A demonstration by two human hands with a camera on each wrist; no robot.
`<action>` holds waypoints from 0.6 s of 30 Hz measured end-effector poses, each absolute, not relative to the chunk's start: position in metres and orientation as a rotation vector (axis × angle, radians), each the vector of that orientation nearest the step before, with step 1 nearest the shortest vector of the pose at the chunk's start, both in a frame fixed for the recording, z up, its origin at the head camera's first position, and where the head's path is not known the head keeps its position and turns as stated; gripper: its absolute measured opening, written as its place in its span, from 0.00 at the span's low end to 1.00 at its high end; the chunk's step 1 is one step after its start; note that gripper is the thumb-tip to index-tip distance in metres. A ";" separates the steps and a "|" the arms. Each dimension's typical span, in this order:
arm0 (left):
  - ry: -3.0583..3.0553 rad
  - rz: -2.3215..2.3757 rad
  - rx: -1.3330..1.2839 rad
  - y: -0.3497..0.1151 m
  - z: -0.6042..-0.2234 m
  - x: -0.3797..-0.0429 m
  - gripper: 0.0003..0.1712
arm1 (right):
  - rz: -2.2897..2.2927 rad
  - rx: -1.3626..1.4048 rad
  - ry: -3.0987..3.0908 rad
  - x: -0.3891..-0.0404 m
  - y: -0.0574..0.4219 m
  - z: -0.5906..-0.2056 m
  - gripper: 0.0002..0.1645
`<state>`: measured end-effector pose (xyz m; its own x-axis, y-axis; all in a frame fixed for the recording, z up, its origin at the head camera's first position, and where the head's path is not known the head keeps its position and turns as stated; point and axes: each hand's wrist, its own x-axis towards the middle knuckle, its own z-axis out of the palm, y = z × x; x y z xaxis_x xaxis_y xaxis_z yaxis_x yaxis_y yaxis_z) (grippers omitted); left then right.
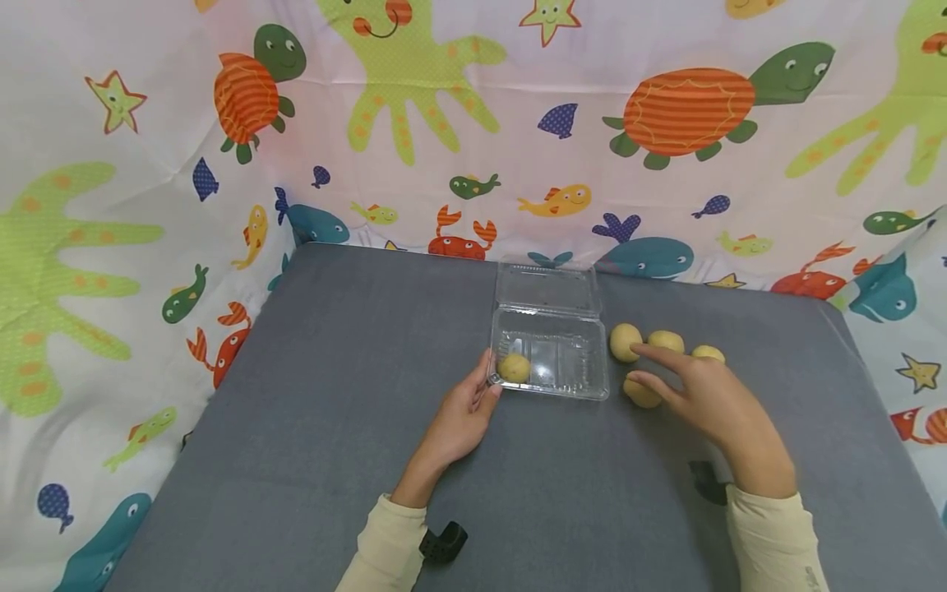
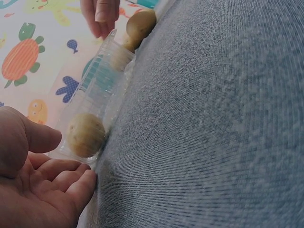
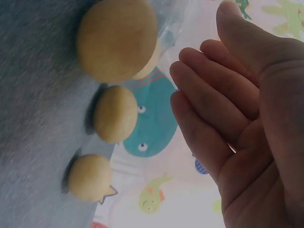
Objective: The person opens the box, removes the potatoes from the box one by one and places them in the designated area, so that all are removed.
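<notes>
A clear plastic clamshell container (image 1: 570, 362) lies on the table with its lid (image 1: 547, 288) folded back. One potato (image 1: 514, 367) sits in its front left corner. My left hand (image 1: 459, 419) holds that corner, thumb at the front edge and fingers along the left side; in the left wrist view the hand (image 2: 42, 180) is close beside the potato (image 2: 86, 135). Over the loose potatoes right of the container, my right hand (image 1: 710, 403) has thumb and fingers apart, nothing between them. The nearest potato (image 1: 642, 390) is partly hidden beneath it.
Several loose potatoes lie in a group, among them one by the container's right edge (image 1: 625, 341), one behind the right hand (image 1: 666, 341) and one farther right (image 1: 708, 353). A grey cloth covers the table (image 1: 355, 370). A curtain printed with sea animals (image 1: 429, 173) borders its back and sides.
</notes>
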<state>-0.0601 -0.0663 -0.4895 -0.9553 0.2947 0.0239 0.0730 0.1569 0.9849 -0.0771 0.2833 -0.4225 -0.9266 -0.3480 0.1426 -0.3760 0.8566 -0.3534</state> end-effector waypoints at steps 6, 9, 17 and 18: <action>2.259 1.897 0.366 -0.067 -0.490 -0.061 0.37 | 0.586 0.694 -2.851 -0.085 0.267 -0.419 0.28; 2.258 1.893 0.357 -0.067 -0.490 -0.061 0.37 | 0.620 0.735 -2.852 -0.090 0.256 -0.417 0.31; 2.245 1.908 0.356 -0.066 -0.491 -0.062 0.37 | 0.632 0.883 -2.860 -0.100 0.221 -0.414 0.34; 2.246 1.906 0.360 -0.066 -0.490 -0.062 0.37 | 0.634 0.890 -2.875 -0.101 0.217 -0.414 0.34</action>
